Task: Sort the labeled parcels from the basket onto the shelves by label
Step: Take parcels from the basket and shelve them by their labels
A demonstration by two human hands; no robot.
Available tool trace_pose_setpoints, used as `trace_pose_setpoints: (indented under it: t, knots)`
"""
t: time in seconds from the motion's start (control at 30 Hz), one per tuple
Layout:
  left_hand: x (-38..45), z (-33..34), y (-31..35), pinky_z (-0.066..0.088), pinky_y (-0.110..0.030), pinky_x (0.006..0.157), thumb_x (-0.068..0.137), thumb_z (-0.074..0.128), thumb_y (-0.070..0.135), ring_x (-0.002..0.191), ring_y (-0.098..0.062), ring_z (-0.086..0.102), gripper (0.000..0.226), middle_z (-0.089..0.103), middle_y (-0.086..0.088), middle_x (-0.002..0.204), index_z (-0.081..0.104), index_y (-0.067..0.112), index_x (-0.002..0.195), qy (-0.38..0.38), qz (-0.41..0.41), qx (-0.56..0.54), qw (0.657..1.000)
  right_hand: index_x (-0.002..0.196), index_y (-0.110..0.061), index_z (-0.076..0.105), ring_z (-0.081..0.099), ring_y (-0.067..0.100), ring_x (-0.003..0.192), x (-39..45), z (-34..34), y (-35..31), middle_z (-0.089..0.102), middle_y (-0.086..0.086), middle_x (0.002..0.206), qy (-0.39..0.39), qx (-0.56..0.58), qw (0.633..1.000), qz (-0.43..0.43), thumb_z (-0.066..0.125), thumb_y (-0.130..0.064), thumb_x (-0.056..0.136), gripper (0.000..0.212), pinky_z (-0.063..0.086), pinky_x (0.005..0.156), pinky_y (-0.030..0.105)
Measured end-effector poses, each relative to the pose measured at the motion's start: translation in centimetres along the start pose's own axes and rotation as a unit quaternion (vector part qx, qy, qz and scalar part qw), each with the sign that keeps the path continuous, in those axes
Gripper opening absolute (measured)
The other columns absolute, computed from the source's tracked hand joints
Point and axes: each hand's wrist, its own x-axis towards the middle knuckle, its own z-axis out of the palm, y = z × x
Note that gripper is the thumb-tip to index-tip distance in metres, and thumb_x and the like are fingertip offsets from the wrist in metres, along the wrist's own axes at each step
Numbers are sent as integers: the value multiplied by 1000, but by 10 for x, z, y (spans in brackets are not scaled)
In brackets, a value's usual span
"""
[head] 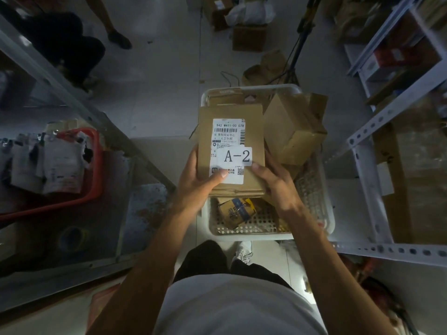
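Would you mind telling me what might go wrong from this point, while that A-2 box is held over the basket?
1. The left hand and right hand grip the A-2 box only at its near end, so it could tip forward.
2. If it drops, it would likely land on the other cardboard box in the white basket.
3. The room is dim, so shelf markings, not visible here, may be misread.

Fingers of both hands behind the A-2 parcel [231, 151]; shipping label's [227, 141] small print illegible.
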Motion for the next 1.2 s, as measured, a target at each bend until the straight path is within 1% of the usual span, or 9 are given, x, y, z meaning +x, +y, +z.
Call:
trace_pose_setpoints:
  t: [0.13, 0.3, 0.5, 0.6, 0.73, 0.9, 0.97, 1.13, 1.2]
  knots:
    - [-5, -2, 7, 56, -27, 86, 76, 83, 35, 118, -10, 62, 81, 62, 11, 133, 39, 42, 143, -26, 22, 47, 998, 140, -21, 53, 67, 27, 115, -12, 2, 5, 70, 4, 126, 22, 61, 998, 7, 67, -30, 91, 52, 49, 103, 55]
    - [-12, -2, 11, 56, -20, 82, 65, 88, 30, 112, -3, 63, 91, 65, 17, 126, 40, 46, 140, -90, 5, 80, 993, 141, -17, 43, 66, 20, 115, -38, 12, 12, 64, 1, 130, 108, 85, 990, 12, 69, -34, 79, 69, 56, 94, 41]
    - [-23, 9, 8, 56, -31, 88, 61, 88, 38, 110, -1, 63, 87, 67, 20, 121, 42, 54, 133, -223, -20, 144, 964, 121, -23, 44, 66, 27, 114, -106, 23, 38, 61, 9, 131, 241, 127, 962, 21, 74, -41, 75, 58, 56, 93, 54]
    - [-38, 31, -2, 55, -23, 84, 61, 90, 40, 109, 0, 64, 90, 68, 22, 118, 41, 51, 136, -294, -33, 163, 941, 123, -22, 46, 68, 26, 112, -151, 19, 54, 62, 8, 130, 309, 154, 938, 19, 75, -41, 76, 59, 57, 91, 56]
    - [-67, 73, -13, 50, -47, 100, 55, 91, 50, 122, -14, 59, 109, 64, 13, 130, 33, 38, 147, -387, -54, 195, 900, 120, -27, 47, 67, 23, 111, -219, 15, 75, 62, 4, 128, 402, 188, 896, 10, 76, -50, 66, 65, 60, 80, 41]
    - [-129, 138, -21, 50, -53, 99, 59, 92, 35, 118, -23, 63, 104, 67, 0, 128, 37, 23, 147, -510, -43, 189, 838, 126, -24, 46, 68, 19, 109, -309, 12, 101, 65, 0, 123, 513, 228, 827, -25, 77, -55, 60, 79, 54, 69, 28]
    - [-162, 166, -23, 52, -54, 96, 62, 91, 30, 117, -25, 64, 97, 66, -2, 128, 39, 24, 145, -566, -37, 183, 803, 126, -24, 47, 70, 15, 105, -349, 12, 111, 69, -5, 117, 550, 254, 794, -46, 78, -53, 59, 79, 55, 66, 25]
    - [-265, 226, -33, 52, -53, 95, 59, 93, 42, 117, -24, 64, 97, 67, 1, 127, 42, 35, 141, -654, -17, 187, 733, 130, -22, 47, 68, 18, 110, -456, 17, 143, 66, 0, 127, 651, 279, 702, -75, 76, -50, 62, 79, 55, 77, 34]
    - [-312, 248, -37, 56, -42, 91, 61, 92, 43, 116, -16, 65, 92, 67, 8, 126, 42, 47, 139, -691, 0, 193, 697, 132, -22, 47, 67, 19, 112, -499, 22, 160, 65, 1, 130, 685, 287, 665, -80, 78, -49, 65, 78, 57, 86, 40]
